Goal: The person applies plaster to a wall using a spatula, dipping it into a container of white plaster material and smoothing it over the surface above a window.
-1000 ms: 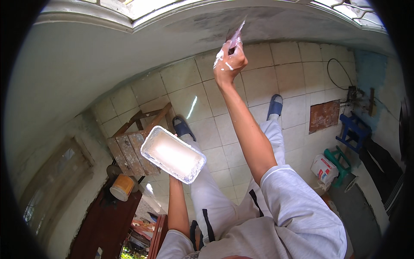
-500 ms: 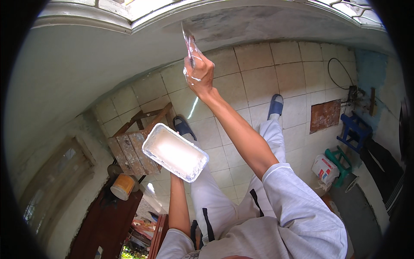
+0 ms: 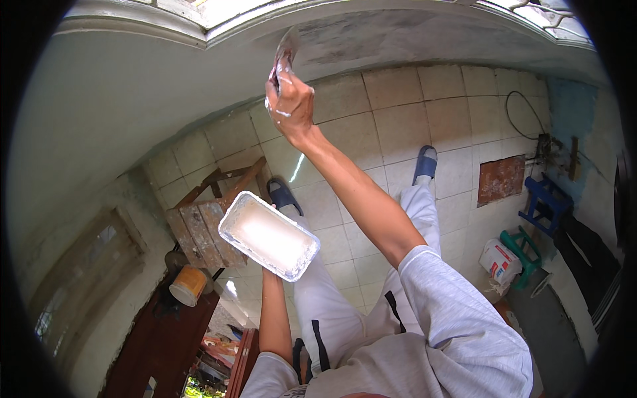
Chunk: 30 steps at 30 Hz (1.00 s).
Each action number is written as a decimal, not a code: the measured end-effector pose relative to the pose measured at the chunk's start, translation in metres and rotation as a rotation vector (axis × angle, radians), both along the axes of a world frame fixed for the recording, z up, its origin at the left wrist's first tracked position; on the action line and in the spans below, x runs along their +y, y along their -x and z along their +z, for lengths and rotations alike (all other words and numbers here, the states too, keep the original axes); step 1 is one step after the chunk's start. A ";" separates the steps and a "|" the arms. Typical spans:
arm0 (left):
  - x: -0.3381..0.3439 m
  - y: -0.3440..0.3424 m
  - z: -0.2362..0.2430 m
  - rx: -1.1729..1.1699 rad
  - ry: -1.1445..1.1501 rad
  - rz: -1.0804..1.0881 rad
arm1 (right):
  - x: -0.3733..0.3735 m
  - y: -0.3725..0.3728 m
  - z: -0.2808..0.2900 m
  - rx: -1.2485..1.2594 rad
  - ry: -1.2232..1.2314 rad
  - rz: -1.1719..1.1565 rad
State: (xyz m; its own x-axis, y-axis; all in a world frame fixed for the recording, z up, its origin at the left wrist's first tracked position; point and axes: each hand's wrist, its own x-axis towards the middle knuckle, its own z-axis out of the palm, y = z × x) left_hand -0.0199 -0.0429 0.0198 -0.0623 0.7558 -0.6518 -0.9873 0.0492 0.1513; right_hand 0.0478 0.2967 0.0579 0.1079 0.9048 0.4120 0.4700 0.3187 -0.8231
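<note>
My right hand (image 3: 292,103), smeared with white paste, is closed around the handle of a putty knife (image 3: 288,45). Its thin blade meets the wall (image 3: 199,79) just below the window ledge, beside a darker grey patch (image 3: 378,36). Lower down, a white rectangular tub (image 3: 306,257) with a crusted rim is held up by my left hand (image 3: 267,270), which is mostly hidden beneath it. Whitish paste (image 3: 265,229) lies inside the tub, glaring in the light.
Left of the tub stands a paint-stained wooden stool (image 3: 199,229), with an orange-yellow bucket (image 3: 188,286) behind. To the right are a blue stool (image 3: 545,202), a green stool (image 3: 527,255) and a white bag (image 3: 499,261). My sandals rest on floor tiles (image 3: 398,129).
My right hand has shifted left and slightly down with the putty knife, whose blade now turns more of its flat side into view. The tub has barely moved.
</note>
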 end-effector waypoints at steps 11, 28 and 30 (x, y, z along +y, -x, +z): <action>-0.030 0.021 -0.024 0.111 0.104 0.065 | 0.012 -0.085 0.023 0.056 0.141 -0.284; 0.024 -0.013 -0.012 -0.001 0.013 -0.143 | 0.007 -0.186 -0.028 0.005 0.221 -0.360; 0.043 -0.031 0.001 0.006 0.014 -0.141 | 0.043 -0.232 -0.012 -0.023 0.136 -0.522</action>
State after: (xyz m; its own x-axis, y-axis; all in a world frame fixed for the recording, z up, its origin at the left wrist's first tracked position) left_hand 0.0112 -0.0003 0.0211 0.0400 0.7481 -0.6624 -0.9694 0.1899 0.1559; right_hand 0.2794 0.3398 0.0456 0.5496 0.7787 0.3025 0.5556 -0.0703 -0.8285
